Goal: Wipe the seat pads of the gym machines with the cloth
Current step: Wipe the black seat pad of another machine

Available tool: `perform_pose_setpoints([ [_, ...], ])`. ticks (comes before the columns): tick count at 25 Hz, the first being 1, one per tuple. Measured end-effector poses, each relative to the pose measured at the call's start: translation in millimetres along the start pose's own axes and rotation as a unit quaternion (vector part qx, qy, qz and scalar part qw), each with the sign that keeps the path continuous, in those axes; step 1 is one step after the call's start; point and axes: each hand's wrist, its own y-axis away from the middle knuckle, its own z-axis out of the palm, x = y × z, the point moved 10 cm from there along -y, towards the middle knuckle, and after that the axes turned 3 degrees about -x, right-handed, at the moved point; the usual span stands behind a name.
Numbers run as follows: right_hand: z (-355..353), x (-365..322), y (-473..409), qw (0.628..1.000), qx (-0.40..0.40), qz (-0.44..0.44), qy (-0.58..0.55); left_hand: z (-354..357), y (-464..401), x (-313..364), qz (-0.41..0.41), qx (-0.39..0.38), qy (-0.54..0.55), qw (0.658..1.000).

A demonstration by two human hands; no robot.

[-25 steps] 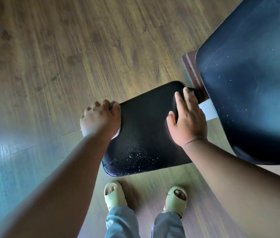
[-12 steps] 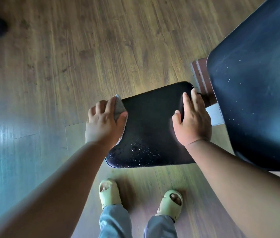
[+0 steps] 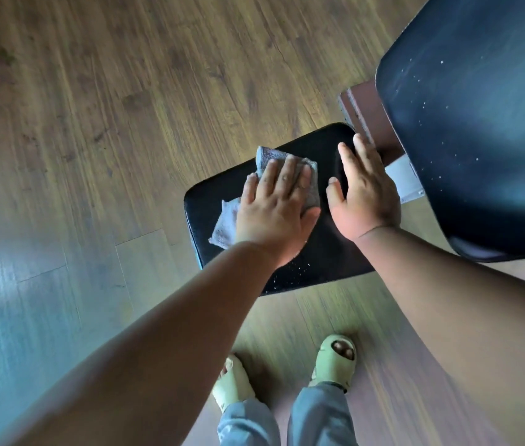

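Since the earlier frame, left hand (image 3: pixel 275 206) has moved from the pad's edge onto the small black padded seat pad (image 3: pixel 328 249), fingers flat, pressing the grey woven cloth (image 3: pixel 232 217). Right hand (image 3: pixel 364 194) rests flat, bracing. Wiping underway; next stroke should reach the near-edge droplets (image 3: pixel 290 268).

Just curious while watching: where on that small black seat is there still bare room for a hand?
Bare: the near strip of the seat pad, below both wrists. Crowded: the far half, under the left hand, the cloth and the right hand.
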Motion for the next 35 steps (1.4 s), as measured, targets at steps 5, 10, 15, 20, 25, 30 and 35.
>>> perform_pose_setpoints([
  [5, -3.7, -0.5, 0.9, 1.000, 0.006, 0.012, -0.002, -7.6, 48.4, -79.2, 0.026, 0.045, 0.019, 0.998],
  [10, -3.3, -0.7, 0.9, 1.000, -0.007, 0.020, 0.007, 13.9, 110.1, -52.9, 0.071, 0.048, 0.017, 0.996],
  [15, -1.9, -0.3, 1.0, 1.000, -0.015, 0.016, -0.016, 26.6, 107.0, 38.3, 0.095, 0.133, -0.030, 0.986],
  [20, -4.2, 6.8, -1.0, 0.998, -0.028, 0.020, -0.057, 31.5, 87.2, 87.7, 0.082, 0.166, -0.018, 0.983],
  [25, -2.3, 2.0, -1.6, 0.997, -0.041, 0.014, -0.066, 15.5, 122.8, 6.4, 0.055, 0.158, -0.055, 0.984],
  [30, -0.2, 1.9, -1.9, 0.996, -0.057, 0.014, -0.062, 22.9, 127.6, 3.4, -0.052, 0.144, -0.042, 0.987],
  [35, -7.0, 8.3, -1.5, 0.987, -0.043, 0.026, -0.156, 31.9, 91.6, 98.1, 0.006, 0.122, 0.011, 0.992],
])
